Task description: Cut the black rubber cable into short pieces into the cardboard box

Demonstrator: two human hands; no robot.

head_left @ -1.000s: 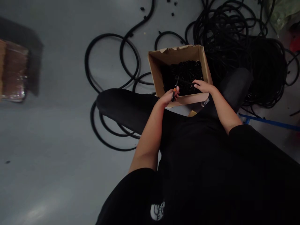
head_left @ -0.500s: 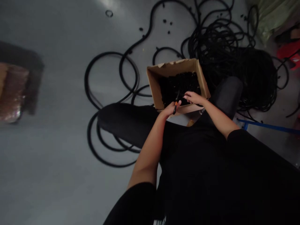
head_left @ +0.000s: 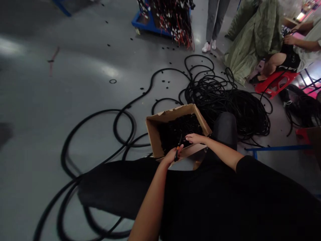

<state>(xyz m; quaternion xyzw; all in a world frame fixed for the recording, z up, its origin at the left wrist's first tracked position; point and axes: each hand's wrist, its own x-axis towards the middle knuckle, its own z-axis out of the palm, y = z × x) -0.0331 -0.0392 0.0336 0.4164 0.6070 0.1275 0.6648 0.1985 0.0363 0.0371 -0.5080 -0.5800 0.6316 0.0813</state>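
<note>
My left hand (head_left: 171, 156) is closed around scissors (head_left: 178, 151) with black and orange handles, the dark narrow blades pointing away from me. Close by on the right, my right hand (head_left: 194, 138) has its fingers pinched together; a small dark piece seems to be at the fingertips, too small to name. Both hands are over the near side of an open cardboard box (head_left: 153, 137) between my legs. Inside the box lies a heap of small black pieces (head_left: 173, 129), whose shapes blur together.
Beyond the box, a tangled pile of black tubing (head_left: 213, 90) spreads to the right, with loops on the floor at left. Small black bits are scattered around. A blue cart (head_left: 140, 25) carries wires. A co-worker sits on a red stool (head_left: 278, 85); another person stands near green sacking (head_left: 260, 36).
My view has tilted upward, so the box and hands appear lower and the cart and other people have come into sight. Both hands remain over the box, with the scissors still in the left.
</note>
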